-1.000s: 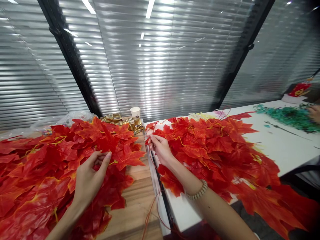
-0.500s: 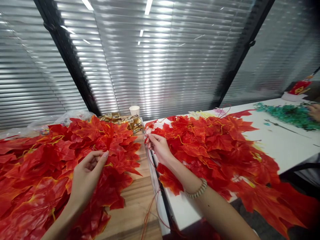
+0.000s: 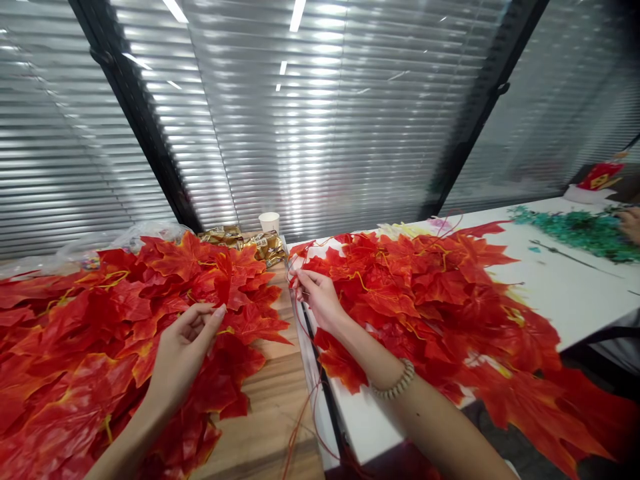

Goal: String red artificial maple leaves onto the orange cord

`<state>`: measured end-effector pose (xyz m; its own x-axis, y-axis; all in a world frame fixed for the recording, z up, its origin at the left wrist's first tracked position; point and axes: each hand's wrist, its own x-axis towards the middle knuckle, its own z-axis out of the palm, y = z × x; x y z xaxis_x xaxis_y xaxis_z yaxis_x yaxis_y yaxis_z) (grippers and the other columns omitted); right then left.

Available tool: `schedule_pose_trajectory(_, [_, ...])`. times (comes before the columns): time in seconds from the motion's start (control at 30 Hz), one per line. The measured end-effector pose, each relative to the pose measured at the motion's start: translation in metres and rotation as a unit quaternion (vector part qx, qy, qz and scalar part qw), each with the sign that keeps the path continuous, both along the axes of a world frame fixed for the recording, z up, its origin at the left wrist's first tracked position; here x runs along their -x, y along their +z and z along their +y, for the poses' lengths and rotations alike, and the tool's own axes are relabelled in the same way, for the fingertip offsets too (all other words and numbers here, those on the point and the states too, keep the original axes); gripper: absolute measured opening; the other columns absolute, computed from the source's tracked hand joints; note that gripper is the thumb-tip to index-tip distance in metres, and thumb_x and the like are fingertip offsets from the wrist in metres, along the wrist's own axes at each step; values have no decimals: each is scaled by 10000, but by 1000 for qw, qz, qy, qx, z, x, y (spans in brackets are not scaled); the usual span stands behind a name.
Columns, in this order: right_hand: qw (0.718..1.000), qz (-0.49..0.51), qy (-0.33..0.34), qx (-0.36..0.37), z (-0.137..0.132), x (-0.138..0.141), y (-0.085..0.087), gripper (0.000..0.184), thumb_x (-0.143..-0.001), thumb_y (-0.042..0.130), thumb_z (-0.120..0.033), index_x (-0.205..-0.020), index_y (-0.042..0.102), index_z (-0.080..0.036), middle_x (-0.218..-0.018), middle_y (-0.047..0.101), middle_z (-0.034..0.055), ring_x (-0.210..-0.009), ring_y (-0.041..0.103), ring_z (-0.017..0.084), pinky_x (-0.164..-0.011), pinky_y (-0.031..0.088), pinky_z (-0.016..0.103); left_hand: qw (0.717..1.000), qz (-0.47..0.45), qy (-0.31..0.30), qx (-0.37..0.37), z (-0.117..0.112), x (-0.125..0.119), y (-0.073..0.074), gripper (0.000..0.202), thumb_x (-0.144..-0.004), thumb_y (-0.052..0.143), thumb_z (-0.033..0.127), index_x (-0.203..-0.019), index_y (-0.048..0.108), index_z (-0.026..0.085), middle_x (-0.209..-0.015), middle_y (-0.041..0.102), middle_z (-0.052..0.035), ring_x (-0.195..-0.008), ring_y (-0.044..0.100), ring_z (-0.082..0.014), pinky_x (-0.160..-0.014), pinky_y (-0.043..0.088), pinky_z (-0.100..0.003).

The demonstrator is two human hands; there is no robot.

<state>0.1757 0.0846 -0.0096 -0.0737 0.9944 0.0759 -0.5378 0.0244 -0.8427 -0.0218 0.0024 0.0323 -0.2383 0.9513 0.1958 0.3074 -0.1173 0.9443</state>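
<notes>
My left hand is closed in a pinch on a red artificial maple leaf, over the left heap of leaves. Over the gap between the two tables, my right hand pinches a thin red cord; a fine needle-like tip may be at its fingers, too small to be sure. The cord runs down between the tables in loose loops. Beside the right hand lies another heap of red maple leaves, some with yellow stems. A beaded bracelet is on my right wrist.
Gold-wrapped packets and a paper cup stand at the back of the wooden table. On the white table are scissors and green foliage, touched by another person's hand.
My left hand has moved slightly to the right, and the leaf at its fingertips has shifted with it. The right hand stays nearly in place.
</notes>
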Motion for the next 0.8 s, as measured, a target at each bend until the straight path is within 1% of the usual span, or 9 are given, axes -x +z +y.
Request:
schedule_pose_trajectory(0.1, [1000, 4, 4, 2, 0, 0, -1, 283, -656, 676, -388, -787, 668, -138, -600, 548, -15, -446, 447, 53, -436, 322, 197, 1000, 3, -9, 7, -1, -1, 1, 230, -700, 637, 414, -735, 564, 198, -550, 451, 66, -457, 382, -78, -423, 309, -186])
schedule_pose_trajectory(0.23, [1000, 4, 6, 6, -1, 0, -1, 278, -651, 679, -387, -777, 662, -140, -604, 551, -15, -449, 449, 54, -440, 322, 198, 1000, 5, -17, 9, 0, -3, 2, 209, -709, 634, 402, -742, 566, 207, -519, 449, 74, -445, 390, -80, -432, 328, -185])
schedule_pose_trajectory(0.47, [1000, 0, 5, 11, -1, 0, -2, 307, -641, 686, -398, -791, 661, -131, -603, 550, -14, -452, 451, 55, -443, 322, 198, 1000, -16, -16, 5, 2, -2, 0, 233, -665, 666, 408, -753, 590, 206, -554, 508, 58, -460, 437, -89, -441, 366, -189])
schedule_pose_trajectory(0.8, [1000, -4, 7, 14, -2, 1, -4, 308, -645, 685, -399, -788, 659, -128, -592, 555, -12, -444, 453, 57, -445, 327, 201, 1000, -18, -11, 14, 4, -4, 3, 254, -635, 680, 426, -728, 601, 203, -584, 535, 33, -473, 467, -109, -449, 393, -209])
